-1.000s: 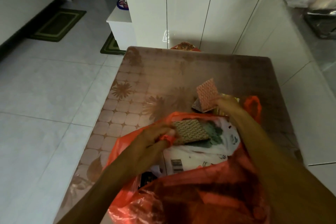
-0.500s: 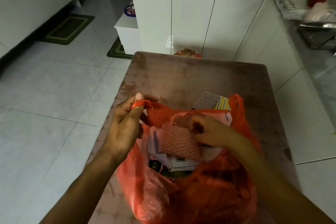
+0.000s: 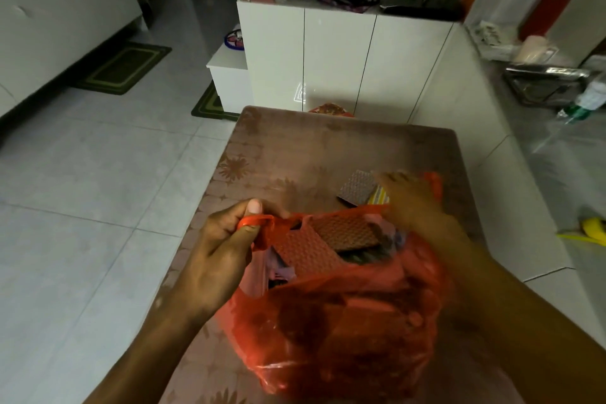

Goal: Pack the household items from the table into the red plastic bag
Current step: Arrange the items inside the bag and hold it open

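The red plastic bag point(image 3: 344, 321) stood on the tabletop point(image 3: 328, 147) near its front edge, its mouth open and facing up. Two textured pads point(image 3: 328, 236) lay on top of the other things inside it, one pinkish and one brownish, partly overlapping. The left hand point(image 3: 223, 249) was at the left side of the bag's mouth, thumb and fingers pinching the left handle point(image 3: 255, 223) and holding it up and outward. The right hand point(image 3: 410, 200) was beyond the bag's far right rim, reaching over the tabletop toward a grey textured pad point(image 3: 357, 187) and a striped yellow item point(image 3: 378, 198) lying just beside it. Its fingers were stretched forward and relaxed, gripping nothing; it was blurred, and whether the fingertips touched the pad could not be told. The bag's right handle point(image 3: 434, 182) stuck up just behind that hand. The grey pad and the striped item sat toward the right side of the tabletop, close behind the bag. Past the far edge of the tabletop stood white cabinets point(image 3: 328, 52).
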`<state>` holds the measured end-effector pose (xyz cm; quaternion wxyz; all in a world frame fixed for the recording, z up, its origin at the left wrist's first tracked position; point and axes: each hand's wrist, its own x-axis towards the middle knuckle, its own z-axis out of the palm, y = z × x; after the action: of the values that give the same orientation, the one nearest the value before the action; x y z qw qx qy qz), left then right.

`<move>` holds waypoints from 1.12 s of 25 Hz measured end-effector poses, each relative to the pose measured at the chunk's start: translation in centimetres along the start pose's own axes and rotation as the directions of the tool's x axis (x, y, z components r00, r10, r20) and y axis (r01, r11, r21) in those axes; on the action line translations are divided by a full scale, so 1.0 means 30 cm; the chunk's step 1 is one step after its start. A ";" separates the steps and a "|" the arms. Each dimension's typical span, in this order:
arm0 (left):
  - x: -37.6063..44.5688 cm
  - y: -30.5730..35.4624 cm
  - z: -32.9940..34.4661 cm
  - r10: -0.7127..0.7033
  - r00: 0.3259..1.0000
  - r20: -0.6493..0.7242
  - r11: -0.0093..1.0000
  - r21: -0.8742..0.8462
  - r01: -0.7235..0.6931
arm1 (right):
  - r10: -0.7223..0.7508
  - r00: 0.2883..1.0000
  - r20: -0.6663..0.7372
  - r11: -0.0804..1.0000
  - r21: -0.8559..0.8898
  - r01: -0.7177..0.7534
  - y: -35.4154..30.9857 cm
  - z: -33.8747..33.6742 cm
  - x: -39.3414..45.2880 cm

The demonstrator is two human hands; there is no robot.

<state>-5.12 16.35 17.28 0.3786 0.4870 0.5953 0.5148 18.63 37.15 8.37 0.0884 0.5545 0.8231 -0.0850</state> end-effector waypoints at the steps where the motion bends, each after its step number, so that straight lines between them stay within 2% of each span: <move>1: -0.019 0.005 -0.002 0.006 1.000 0.017 1.000 0.007 -0.006 | -0.009 0.997 0.072 1.000 0.007 0.009 -0.003 0.035 0.008; 2: -0.038 0.010 -0.010 0.013 1.000 0.028 1.000 0.012 -0.014 | 0.026 0.992 0.121 0.998 0.051 -0.032 -0.008 0.065 0.010; 4: -0.070 0.015 -0.040 0.026 0.999 0.033 1.000 -0.002 -0.026 | 0.128 0.984 0.126 0.986 0.095 -0.140 0.024 0.123 0.019; 7: -0.101 0.021 -0.063 0.004 1.000 0.014 1.000 -0.007 -0.004 | 0.267 0.964 0.015 0.950 0.167 -0.265 0.088 0.194 0.006; 9: -0.085 0.018 -0.057 -0.047 0.998 -0.047 0.996 -0.083 0.043 | 0.273 0.959 -0.074 0.940 0.232 -0.249 0.073 0.182 -0.034; 11: -0.038 0.016 -0.050 -0.120 0.982 -0.145 0.971 -0.222 0.086 | 0.291 0.937 -0.193 0.906 0.369 -0.206 0.030 0.135 -0.070; 13: 0.021 0.043 -0.059 -0.148 0.966 -0.211 0.943 -0.326 0.073 | 0.299 0.899 -0.321 0.884 0.449 -0.134 -0.013 0.053 -0.102; 16: 0.049 0.108 -0.085 -0.081 0.968 -0.239 0.899 -0.437 -0.033 | 0.382 0.826 -0.415 0.848 0.514 -0.134 -0.008 -0.116 -0.177; 18: 0.025 0.120 -0.109 -0.027 0.966 -0.255 0.878 -0.468 -0.099 | 0.397 0.773 -0.496 0.830 0.554 -0.071 0.024 -0.200 -0.266; 20: -0.010 0.083 -0.115 -0.032 0.963 -0.268 0.904 -0.419 -0.087 | 0.343 0.780 -0.524 0.852 0.523 -0.024 0.009 -0.191 -0.345; 22: -0.023 0.015 -0.095 -0.111 0.957 -0.269 0.930 -0.367 0.005 | 0.208 0.883 -0.421 0.935 0.352 -0.052 -0.021 -0.096 -0.352; 24: -0.017 -0.032 -0.055 -0.158 0.958 -0.240 0.956 -0.280 0.087 | 0.201 0.962 -0.182 0.949 0.281 -0.145 -0.013 0.012 -0.335; 26: 0.012 -0.040 -0.025 -0.132 0.974 -0.186 0.979 -0.178 0.099 | 0.255 0.966 -0.034 0.918 0.321 -0.231 0.018 0.048 -0.327; 27: 0.026 -0.039 -0.016 -0.118 0.979 -0.166 0.984 -0.149 0.093 | 0.281 0.959 -0.024 0.923 0.281 -0.263 0.026 0.054 -0.327; 28: 0.042 -0.038 -0.007 -0.106 0.983 -0.152 0.988 -0.132 0.086 | 0.291 0.950 -0.108 0.943 0.197 -0.267 0.020 0.053 -0.335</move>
<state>-5.86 17.52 16.26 0.3840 0.3906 0.6129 0.5695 22.98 27.96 9.22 -0.0071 0.6759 0.7290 -0.1076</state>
